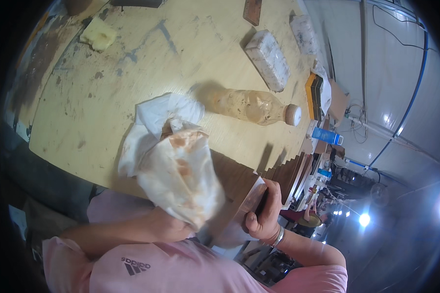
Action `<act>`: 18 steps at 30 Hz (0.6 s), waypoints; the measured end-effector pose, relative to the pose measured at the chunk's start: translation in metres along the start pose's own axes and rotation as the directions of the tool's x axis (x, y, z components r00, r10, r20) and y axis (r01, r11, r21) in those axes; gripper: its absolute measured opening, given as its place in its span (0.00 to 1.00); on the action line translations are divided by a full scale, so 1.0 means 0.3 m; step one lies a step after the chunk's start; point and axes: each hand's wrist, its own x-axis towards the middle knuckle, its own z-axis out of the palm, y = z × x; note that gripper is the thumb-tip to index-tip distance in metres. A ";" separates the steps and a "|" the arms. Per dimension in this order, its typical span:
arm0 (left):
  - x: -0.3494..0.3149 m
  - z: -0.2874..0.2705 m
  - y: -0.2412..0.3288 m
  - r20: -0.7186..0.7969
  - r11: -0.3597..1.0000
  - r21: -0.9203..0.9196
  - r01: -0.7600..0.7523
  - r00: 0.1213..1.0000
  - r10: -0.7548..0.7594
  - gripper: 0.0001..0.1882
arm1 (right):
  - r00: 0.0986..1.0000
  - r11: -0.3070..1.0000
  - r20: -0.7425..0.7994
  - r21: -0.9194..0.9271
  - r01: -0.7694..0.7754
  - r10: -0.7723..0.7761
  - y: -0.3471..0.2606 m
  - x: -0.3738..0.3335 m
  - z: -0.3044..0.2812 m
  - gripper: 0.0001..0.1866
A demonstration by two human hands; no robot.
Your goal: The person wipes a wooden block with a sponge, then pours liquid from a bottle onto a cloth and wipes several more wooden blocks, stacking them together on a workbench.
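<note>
A white cloth (181, 166) with brown stains is bunched in my left hand (173, 225), and its folds hide most of the fingers. The cloth lies over a flat brown board (230, 177) at the table's near edge. My right hand (266, 215) is closed on the board's right end, thumb on its glossy side. A second white cloth (168, 110) rests crumpled on the table beyond the stained one. Past the cloths is a clear plastic bottle (252, 106) with a white cap, smeared brown inside.
Two white wrapped blocks (269, 58) and a yellow-and-black block (314, 95) sit toward the table's right side. A yellow foam piece (99, 34) lies far left. Brown boards (293, 176) are stacked beyond my right hand. Another person (310, 218) is in the background.
</note>
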 end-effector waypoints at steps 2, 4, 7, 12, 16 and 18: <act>0.014 0.012 -0.013 -0.012 0.999 0.025 -0.032 0.999 0.033 0.13 | 1.000 1.000 0.007 0.006 -0.001 0.001 0.007 -0.008 0.005 0.44; 0.045 -0.040 0.044 0.086 1.000 -0.007 -0.003 0.996 0.004 0.13 | 1.000 1.000 -0.004 0.002 -0.003 0.003 0.021 -0.017 0.000 0.44; 0.019 -0.066 0.068 0.088 0.998 -0.060 -0.034 0.995 0.039 0.12 | 1.000 1.000 -0.004 0.009 0.005 -0.005 0.021 -0.015 0.009 0.42; 0.033 -0.007 0.015 0.035 0.996 0.083 -0.043 0.999 0.041 0.17 | 1.000 1.000 -0.001 0.009 0.019 -0.019 0.023 -0.013 0.007 0.39; 0.007 0.011 0.042 0.014 0.995 -0.095 0.036 0.999 -0.035 0.14 | 0.999 0.999 -0.020 -0.018 0.038 -0.039 0.014 -0.019 0.011 0.38; 0.030 -0.018 0.049 0.080 0.999 -0.006 0.046 0.996 -0.045 0.14 | 0.998 0.998 -0.030 -0.026 0.063 -0.064 0.010 -0.008 0.005 0.38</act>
